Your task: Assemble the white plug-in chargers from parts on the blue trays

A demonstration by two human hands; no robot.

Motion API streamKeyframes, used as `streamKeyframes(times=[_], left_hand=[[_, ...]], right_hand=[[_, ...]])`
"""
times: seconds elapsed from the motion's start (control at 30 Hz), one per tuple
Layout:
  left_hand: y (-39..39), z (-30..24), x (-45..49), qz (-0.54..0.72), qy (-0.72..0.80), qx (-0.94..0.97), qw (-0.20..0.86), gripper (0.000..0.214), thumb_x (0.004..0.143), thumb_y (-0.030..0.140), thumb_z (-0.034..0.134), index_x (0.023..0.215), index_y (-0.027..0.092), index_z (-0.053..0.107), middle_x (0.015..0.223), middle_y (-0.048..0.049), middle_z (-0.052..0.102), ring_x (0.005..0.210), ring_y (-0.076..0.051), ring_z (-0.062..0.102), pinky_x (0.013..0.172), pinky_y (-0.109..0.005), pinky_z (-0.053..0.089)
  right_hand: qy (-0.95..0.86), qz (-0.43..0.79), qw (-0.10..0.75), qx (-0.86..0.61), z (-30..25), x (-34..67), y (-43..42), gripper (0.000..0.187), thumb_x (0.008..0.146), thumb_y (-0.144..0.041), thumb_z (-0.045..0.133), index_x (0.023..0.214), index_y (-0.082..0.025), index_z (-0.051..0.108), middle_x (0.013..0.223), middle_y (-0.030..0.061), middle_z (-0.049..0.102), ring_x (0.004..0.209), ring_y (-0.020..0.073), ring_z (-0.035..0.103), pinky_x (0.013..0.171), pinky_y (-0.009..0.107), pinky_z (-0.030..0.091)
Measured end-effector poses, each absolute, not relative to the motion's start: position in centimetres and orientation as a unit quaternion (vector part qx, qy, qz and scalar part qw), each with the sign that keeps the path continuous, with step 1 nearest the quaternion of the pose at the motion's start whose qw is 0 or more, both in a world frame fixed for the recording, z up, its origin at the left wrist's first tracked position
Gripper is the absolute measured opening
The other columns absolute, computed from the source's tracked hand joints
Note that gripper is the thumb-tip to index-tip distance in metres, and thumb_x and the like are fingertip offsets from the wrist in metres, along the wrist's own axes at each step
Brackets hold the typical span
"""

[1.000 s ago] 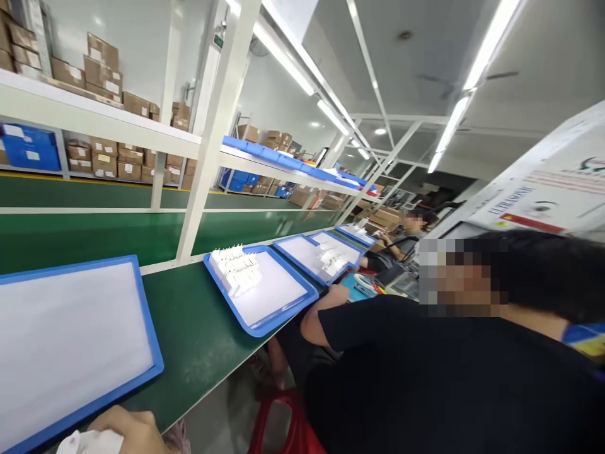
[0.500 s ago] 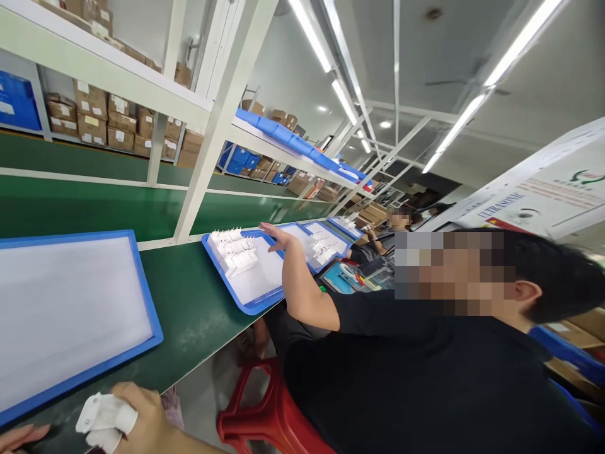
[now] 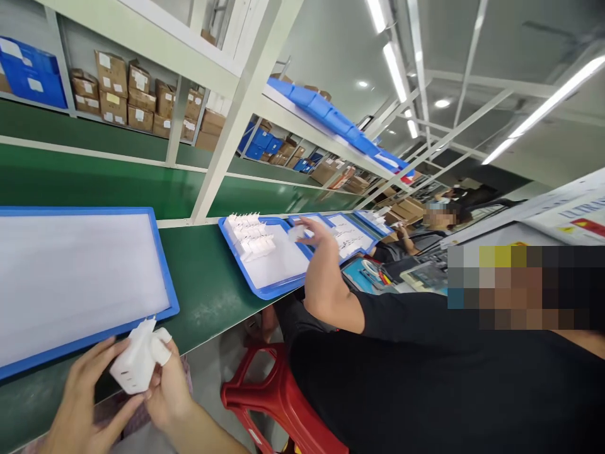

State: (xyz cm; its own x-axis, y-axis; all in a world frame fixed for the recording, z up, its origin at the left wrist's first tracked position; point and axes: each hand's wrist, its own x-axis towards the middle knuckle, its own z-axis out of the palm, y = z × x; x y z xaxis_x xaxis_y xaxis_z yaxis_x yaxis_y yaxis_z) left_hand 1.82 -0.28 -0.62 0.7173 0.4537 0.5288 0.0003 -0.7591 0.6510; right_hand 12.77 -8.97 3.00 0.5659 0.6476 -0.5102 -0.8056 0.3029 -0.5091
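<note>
A white plastic wall charger (image 3: pixel 135 356) is held low at the bottom left, with small ports showing on its lower end. My left hand (image 3: pixel 87 403) cradles it from below and my right hand (image 3: pixel 167 391) pinches its other side. Both hands are just over the near edge of a blue-rimmed white tray (image 3: pixel 80 284) on the green bench, not touching its surface. Further along, a second blue tray (image 3: pixel 278 268) carries a cluster of similar white chargers (image 3: pixel 249 236). A co-worker's hand (image 3: pixel 314 230) reaches over the trays near a small white piece.
A co-worker in a black shirt (image 3: pixel 378 366) sits close on my right, beside a red plastic stool (image 3: pixel 265 391). Another seated person (image 3: pixel 416 236) works further down the bench. Shelves of cardboard boxes and blue bins (image 3: pixel 33 72) run behind the bench.
My left hand has risen to the charger, which now sits between both hands. The co-worker's hand has moved right, away from the charger tray. The view has rotated slightly.
</note>
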Motion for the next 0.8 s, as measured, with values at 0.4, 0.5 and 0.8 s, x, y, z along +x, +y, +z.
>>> streamKeyframes(times=[0.4, 0.5, 0.8], left_hand=[[-3.3, 5.5, 10.8, 0.256, -0.004, 0.877, 0.408, 0.066, 0.084, 0.03, 0.065, 0.144, 0.028, 0.037, 0.146, -0.0073, 0.049, 0.134, -0.027, 0.048, 0.106, -0.044, 0.05], [-3.0, 4.0, 9.9, 0.244, 0.027, 0.876, 0.415, 0.052, 0.094, 0.035, 0.055, 0.143, 0.034, 0.038, 0.149, -0.0035, 0.045, 0.137, -0.024, 0.045, 0.107, -0.044, 0.049], [0.0, -1.7, 3.3, 0.227, 0.167, 0.867, 0.412, 0.029, 0.096, 0.044, 0.051, 0.119, 0.031, 0.062, 0.12, -0.0001, 0.067, 0.106, -0.017, 0.068, 0.081, -0.023, 0.06]], right_hand=[[0.193, 0.483, 0.806, -0.282, 5.9, 16.8, -13.1, 0.025, 0.074, -0.032, 0.078, 0.078, -0.013, 0.062, 0.073, 0.0016, 0.064, 0.064, 0.0089, 0.06, 0.051, 0.015, 0.046], [0.085, 0.321, 0.786, -0.521, 5.6, 19.7, -14.7, 0.037, 0.074, -0.051, 0.072, 0.078, -0.018, 0.056, 0.058, -0.004, 0.052, 0.047, 0.0078, 0.047, 0.043, 0.019, 0.039], [-0.044, -0.127, 0.433, -0.891, 10.7, 43.2, -24.7, 0.031, 0.082, -0.044, 0.064, 0.091, -0.016, 0.058, 0.074, 0.0061, 0.062, 0.069, 0.0191, 0.06, 0.072, 0.033, 0.049]])
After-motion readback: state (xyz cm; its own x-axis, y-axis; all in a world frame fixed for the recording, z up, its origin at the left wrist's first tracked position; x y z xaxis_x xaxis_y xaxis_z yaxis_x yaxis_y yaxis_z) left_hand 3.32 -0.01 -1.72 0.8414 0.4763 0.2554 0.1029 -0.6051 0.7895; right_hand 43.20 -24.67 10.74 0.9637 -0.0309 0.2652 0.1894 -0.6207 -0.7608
